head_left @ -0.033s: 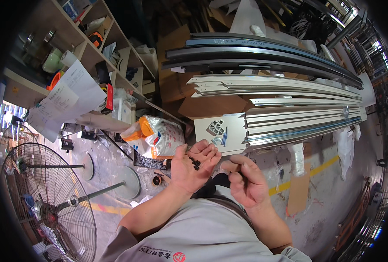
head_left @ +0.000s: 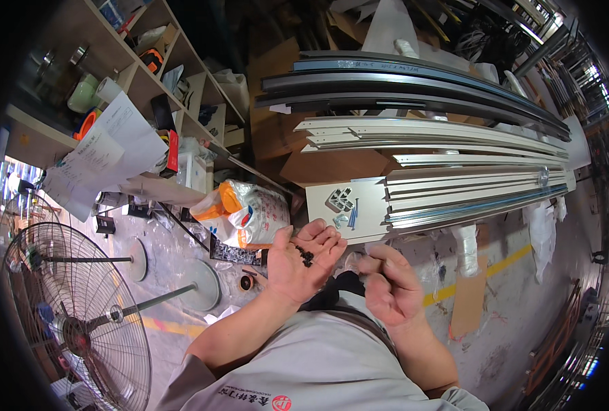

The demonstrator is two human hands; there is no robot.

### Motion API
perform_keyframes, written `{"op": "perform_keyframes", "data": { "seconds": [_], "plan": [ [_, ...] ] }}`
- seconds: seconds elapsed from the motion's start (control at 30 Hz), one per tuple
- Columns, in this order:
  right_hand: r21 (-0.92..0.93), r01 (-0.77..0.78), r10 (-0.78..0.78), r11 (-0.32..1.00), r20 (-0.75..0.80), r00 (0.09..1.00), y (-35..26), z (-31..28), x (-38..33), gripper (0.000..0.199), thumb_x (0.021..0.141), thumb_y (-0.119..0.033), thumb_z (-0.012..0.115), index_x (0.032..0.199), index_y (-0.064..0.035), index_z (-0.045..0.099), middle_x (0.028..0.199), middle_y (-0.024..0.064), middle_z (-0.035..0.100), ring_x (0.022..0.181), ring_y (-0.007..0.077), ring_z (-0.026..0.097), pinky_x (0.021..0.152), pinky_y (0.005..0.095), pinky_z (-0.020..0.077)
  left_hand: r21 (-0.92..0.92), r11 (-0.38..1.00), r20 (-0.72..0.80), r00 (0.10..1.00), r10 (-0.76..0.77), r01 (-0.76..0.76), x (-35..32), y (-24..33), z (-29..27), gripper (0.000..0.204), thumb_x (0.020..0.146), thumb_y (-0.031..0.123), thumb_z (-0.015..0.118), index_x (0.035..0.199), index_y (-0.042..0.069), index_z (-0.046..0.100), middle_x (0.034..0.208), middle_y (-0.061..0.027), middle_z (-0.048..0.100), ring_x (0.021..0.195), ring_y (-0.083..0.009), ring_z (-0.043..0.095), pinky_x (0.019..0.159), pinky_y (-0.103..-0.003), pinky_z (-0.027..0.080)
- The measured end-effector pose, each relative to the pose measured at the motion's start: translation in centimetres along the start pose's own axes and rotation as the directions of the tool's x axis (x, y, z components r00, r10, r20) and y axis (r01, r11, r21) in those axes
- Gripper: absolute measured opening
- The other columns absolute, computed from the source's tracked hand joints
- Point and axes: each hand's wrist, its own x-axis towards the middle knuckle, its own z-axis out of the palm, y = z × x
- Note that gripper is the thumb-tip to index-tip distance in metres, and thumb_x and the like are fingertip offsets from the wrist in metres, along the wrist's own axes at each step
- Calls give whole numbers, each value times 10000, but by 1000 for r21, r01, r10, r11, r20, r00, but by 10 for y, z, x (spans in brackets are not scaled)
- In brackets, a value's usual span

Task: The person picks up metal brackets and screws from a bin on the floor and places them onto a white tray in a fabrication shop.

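My left hand is palm up with its fingers stretched and slightly cupped. A small heap of black pieces, perhaps screws, lies on its palm. Just to the right, my right hand is raised apart from it, thumb and fingers curled toward each other. Whatever may be between those fingertips is too small to make out. Beyond the hands, a metal corner bracket lies on the white board, beside long bluish screws and a small clear plastic bag.
White aluminium profiles and dark profiles lie across the bench. A white and orange sack stands left of my hands. Further left are a shelf unit with papers and a large fan.
My right hand has shifted very slightly right, and its fingers have changed their curl a little. The left hand and the black pieces stay about where they were.
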Motion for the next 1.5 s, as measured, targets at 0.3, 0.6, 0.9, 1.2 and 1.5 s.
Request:
{"op": "perform_keyframes", "data": {
  "seconds": [0.3,0.6,0.9,1.2,1.5],
  "plan": [
    [-946,-63,-354,319,-180,918,41,18,21,223,908,8,638,1126,38,678,873,71,670,713,19,527,600,191,413,23,993,153,982,-115,113,-8,3,-11,665,961,513,353,1178,-60,612,1227,-243,588,1189,-351,527,1119,-503,370],
    [-967,-150,-346,-204,-72,936,55,35,35,277,825,4,739,1096,-53,739,653,20,599,608,44,511,572,223,423,137,987,100,990,-98,84,-23,0,8,761,996,502,241,1360,-124,476,1345,-237,541,1298,-336,477,1178,-476,321],
    [-882,-29,-243,-470,97,965,49,32,38,233,821,14,734,1051,-25,729,820,132,717,693,190,687,647,289,529,103,986,118,983,-143,132,-24,1,5,779,997,510,236,1385,-131,453,1379,-229,515,1338,-326,435,1182,-455,302],
    [-782,18,-181,-623,167,969,46,36,40,121,819,-39,730,930,-43,681,813,113,702,662,279,671,595,338,523,66,983,95,979,-179,173,-22,2,8,823,1013,557,205,1398,-133,434,1377,-257,504,1346,-334,424,1190,-446,290],
    [-873,-62,-254,-484,72,964,42,34,36,97,896,-109,674,945,-41,624,747,82,665,608,236,635,572,345,505,-19,968,187,952,-241,249,-18,4,5,783,994,528,276,1354,-139,473,1356,-260,530,1311,-346,471,1180,-438,309]
  ]
}}
